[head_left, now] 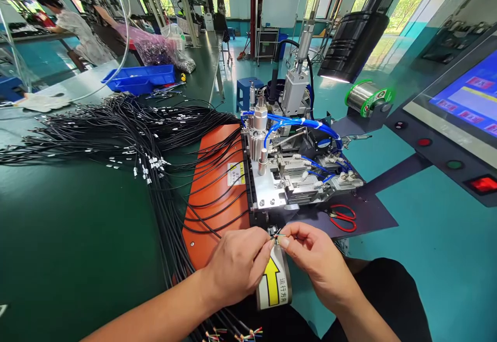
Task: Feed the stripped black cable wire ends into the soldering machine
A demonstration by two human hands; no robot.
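My left hand [238, 259] is closed in a pinch on the end of a black cable, most of it hidden by the fingers. Thin coloured wires [276, 236] stick out between both hands, and the fingertips of my right hand [314, 256] are pinched on them. Both hands are over the front end of the machine, above a curved white guide [282, 295] with a yellow arrow. Several black cables [221, 197] run across an orange cover [217, 155] toward the machine [295, 171]. Cable ends with bare coloured wires [248, 334] hang near my lap.
A large bundle of black cables [128, 124] lies on the green table [77, 228]. Red-handled scissors [344, 218] rest right of the machine. Around it are a solder wire spool [368, 98], a black lamp [353, 47] and a control screen [466, 104]. Two people sit at the far left.
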